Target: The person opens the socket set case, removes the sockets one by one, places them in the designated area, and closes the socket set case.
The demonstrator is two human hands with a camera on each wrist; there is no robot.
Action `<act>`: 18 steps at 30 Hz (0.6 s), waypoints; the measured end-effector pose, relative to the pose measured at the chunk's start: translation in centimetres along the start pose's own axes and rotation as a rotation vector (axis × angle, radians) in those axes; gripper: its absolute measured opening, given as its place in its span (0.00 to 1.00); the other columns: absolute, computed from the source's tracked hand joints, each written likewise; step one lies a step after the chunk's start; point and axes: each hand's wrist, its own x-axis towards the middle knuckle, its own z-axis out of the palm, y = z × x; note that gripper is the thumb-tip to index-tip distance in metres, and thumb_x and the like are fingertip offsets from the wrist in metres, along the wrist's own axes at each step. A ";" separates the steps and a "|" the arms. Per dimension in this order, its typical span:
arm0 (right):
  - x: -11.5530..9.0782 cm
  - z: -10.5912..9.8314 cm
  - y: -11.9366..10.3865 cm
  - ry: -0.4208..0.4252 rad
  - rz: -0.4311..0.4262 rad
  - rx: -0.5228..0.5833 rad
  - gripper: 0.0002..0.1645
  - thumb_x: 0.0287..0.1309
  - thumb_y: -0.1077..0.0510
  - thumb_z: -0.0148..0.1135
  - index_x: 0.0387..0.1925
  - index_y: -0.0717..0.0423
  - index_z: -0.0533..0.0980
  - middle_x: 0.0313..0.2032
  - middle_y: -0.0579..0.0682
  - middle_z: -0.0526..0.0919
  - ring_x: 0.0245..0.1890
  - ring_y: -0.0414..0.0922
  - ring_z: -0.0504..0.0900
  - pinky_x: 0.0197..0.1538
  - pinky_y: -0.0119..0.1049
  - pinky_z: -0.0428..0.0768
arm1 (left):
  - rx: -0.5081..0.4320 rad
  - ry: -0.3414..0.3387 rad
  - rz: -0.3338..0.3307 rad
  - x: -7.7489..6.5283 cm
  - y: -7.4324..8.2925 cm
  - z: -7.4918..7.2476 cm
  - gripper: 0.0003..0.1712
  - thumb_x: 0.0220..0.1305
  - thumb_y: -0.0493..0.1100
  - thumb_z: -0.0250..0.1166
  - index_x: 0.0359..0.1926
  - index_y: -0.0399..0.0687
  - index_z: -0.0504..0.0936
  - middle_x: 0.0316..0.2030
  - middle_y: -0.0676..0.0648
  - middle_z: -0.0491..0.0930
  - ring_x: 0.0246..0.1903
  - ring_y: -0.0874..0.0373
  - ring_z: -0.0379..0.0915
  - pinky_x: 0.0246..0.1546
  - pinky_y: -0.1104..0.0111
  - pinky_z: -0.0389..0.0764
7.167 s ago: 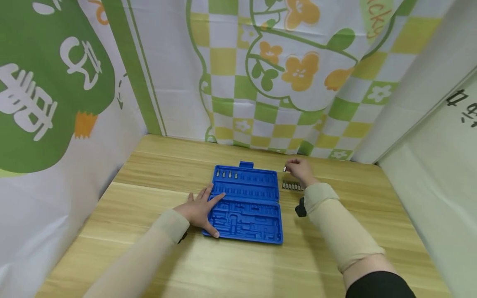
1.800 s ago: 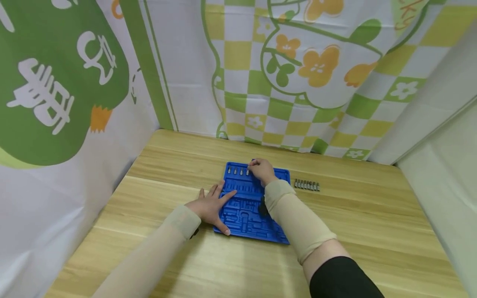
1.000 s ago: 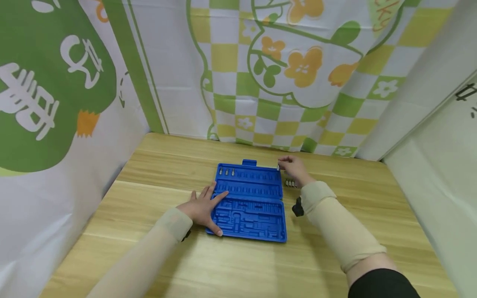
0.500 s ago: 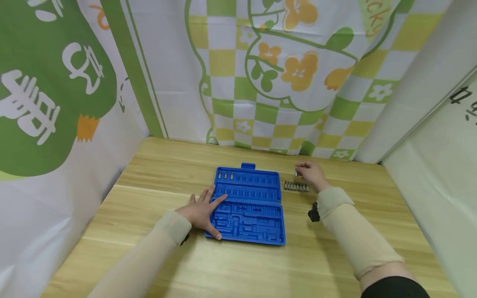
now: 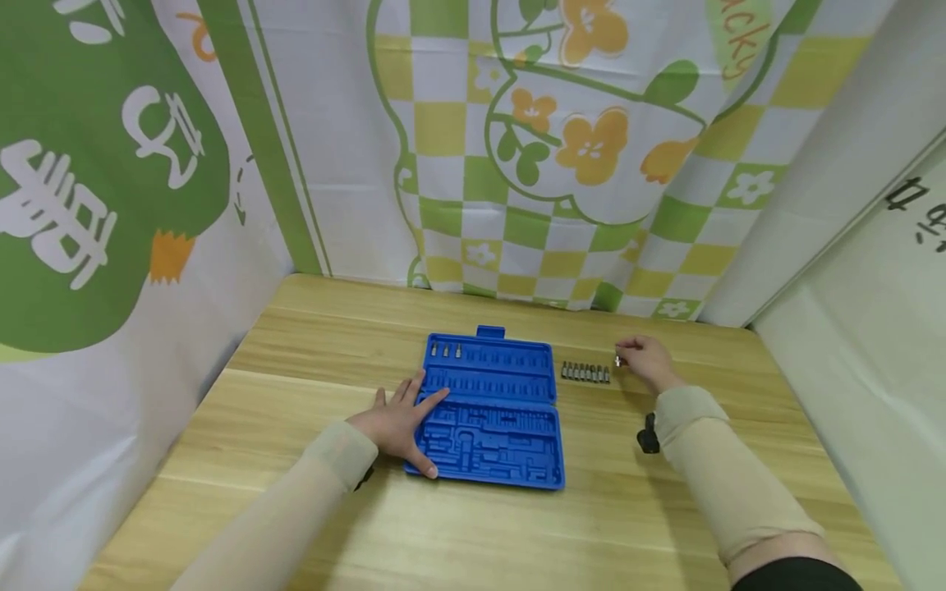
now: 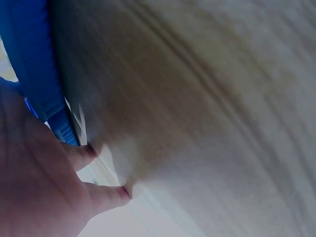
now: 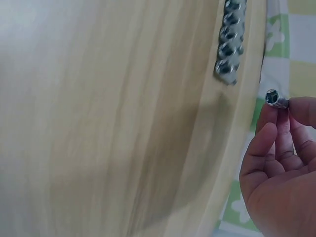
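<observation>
An unfolded blue plastic case [image 5: 488, 410] lies on the table. My left hand [image 5: 395, 425] rests at its left edge with the fingers spread, some on the case and some on the wood. In the left wrist view, two straight fingers [image 6: 111, 195] touch the tabletop beside the blue edge. Three small metal sockets [image 5: 447, 351] stand in slots at the case's upper left. To the right of the case, my right hand [image 5: 646, 361] pinches one small metal socket [image 7: 274, 98] between thumb and fingers. It is just past the right end of a row of several similar sockets [image 5: 585, 373].
Wooden table [image 5: 310, 328] runs around the case on all sides. A printed green, yellow and white cloth [image 5: 510, 246] hangs along its back edge. White sheets with printing stand at the left and right.
My right hand has gone from over the case to the right, past the row's end, with a socket. The case's top row shows one socket fewer. My left hand stays in place.
</observation>
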 end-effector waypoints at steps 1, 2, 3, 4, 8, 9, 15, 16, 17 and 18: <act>0.0 -0.1 0.2 -0.002 -0.008 -0.035 0.20 0.74 0.63 0.53 0.56 0.79 0.74 0.42 0.64 0.84 0.38 0.46 0.81 0.39 0.33 0.78 | 0.000 0.002 -0.001 0.0 0.0 0.0 0.76 0.43 0.68 0.82 0.84 0.59 0.45 0.81 0.35 0.24 0.79 0.35 0.25 0.70 0.31 0.34; -0.1 -0.2 0.4 -0.007 -0.015 -0.067 0.20 0.74 0.63 0.53 0.55 0.79 0.74 0.42 0.66 0.83 0.40 0.50 0.82 0.42 0.36 0.79 | 0.003 0.003 -0.003 0.0 0.0 0.0 0.76 0.43 0.69 0.82 0.84 0.60 0.45 0.81 0.35 0.24 0.79 0.35 0.25 0.70 0.31 0.34; -0.2 -0.3 0.5 -0.015 -0.020 -0.100 0.20 0.74 0.63 0.53 0.54 0.79 0.74 0.43 0.67 0.83 0.43 0.54 0.81 0.45 0.40 0.79 | 0.006 0.004 -0.004 0.0 0.0 0.0 0.76 0.43 0.69 0.82 0.85 0.60 0.45 0.81 0.35 0.24 0.79 0.35 0.25 0.71 0.31 0.34; -0.2 -0.3 0.7 -0.023 -0.024 -0.121 0.19 0.74 0.63 0.53 0.54 0.79 0.74 0.44 0.68 0.83 0.45 0.58 0.81 0.47 0.44 0.78 | 0.009 0.005 -0.006 0.0 -0.1 0.0 0.76 0.43 0.69 0.82 0.85 0.60 0.45 0.81 0.35 0.24 0.79 0.35 0.25 0.71 0.32 0.34; -0.5 -0.3 1.2 -0.052 -0.018 -0.164 0.18 0.73 0.63 0.52 0.51 0.79 0.75 0.41 0.68 0.83 0.47 0.63 0.79 0.51 0.51 0.76 | 0.014 0.006 -0.011 -0.1 0.0 0.0 0.76 0.43 0.69 0.82 0.85 0.60 0.45 0.81 0.35 0.25 0.79 0.35 0.26 0.71 0.31 0.34; -0.6 -0.2 1.3 -0.058 -0.008 -0.156 0.18 0.73 0.63 0.52 0.51 0.79 0.75 0.40 0.67 0.83 0.47 0.63 0.79 0.51 0.50 0.77 | 0.011 0.004 -0.010 -0.1 0.0 -0.1 0.76 0.43 0.69 0.82 0.84 0.59 0.45 0.81 0.35 0.25 0.79 0.35 0.26 0.71 0.31 0.34; -0.9 0.1 1.8 -0.044 0.019 -0.137 0.16 0.71 0.66 0.54 0.48 0.79 0.75 0.36 0.63 0.84 0.38 0.55 0.81 0.38 0.35 0.78 | 0.000 -0.002 -0.008 -0.2 0.3 -0.2 0.75 0.44 0.67 0.82 0.84 0.59 0.45 0.81 0.35 0.24 0.79 0.35 0.26 0.70 0.31 0.33; -0.9 0.1 1.8 -0.042 0.019 -0.142 0.15 0.70 0.66 0.54 0.47 0.79 0.76 0.35 0.63 0.84 0.37 0.54 0.81 0.36 0.34 0.77 | 0.001 -0.003 -0.008 -0.2 0.4 -0.2 0.75 0.45 0.67 0.82 0.84 0.59 0.45 0.81 0.35 0.24 0.79 0.35 0.25 0.71 0.31 0.33; -0.9 0.1 1.8 -0.043 0.019 -0.150 0.15 0.70 0.65 0.54 0.47 0.79 0.76 0.35 0.62 0.84 0.36 0.53 0.81 0.35 0.33 0.76 | 0.004 -0.002 -0.008 -0.2 0.4 -0.2 0.75 0.45 0.67 0.82 0.84 0.59 0.45 0.81 0.35 0.24 0.79 0.35 0.25 0.71 0.31 0.34; -0.9 0.1 1.7 -0.044 0.021 -0.152 0.15 0.70 0.65 0.54 0.46 0.78 0.76 0.35 0.63 0.84 0.35 0.52 0.80 0.35 0.33 0.76 | 0.006 -0.001 -0.007 -0.2 0.4 -0.2 0.75 0.45 0.67 0.82 0.84 0.59 0.45 0.81 0.35 0.24 0.79 0.35 0.25 0.71 0.31 0.34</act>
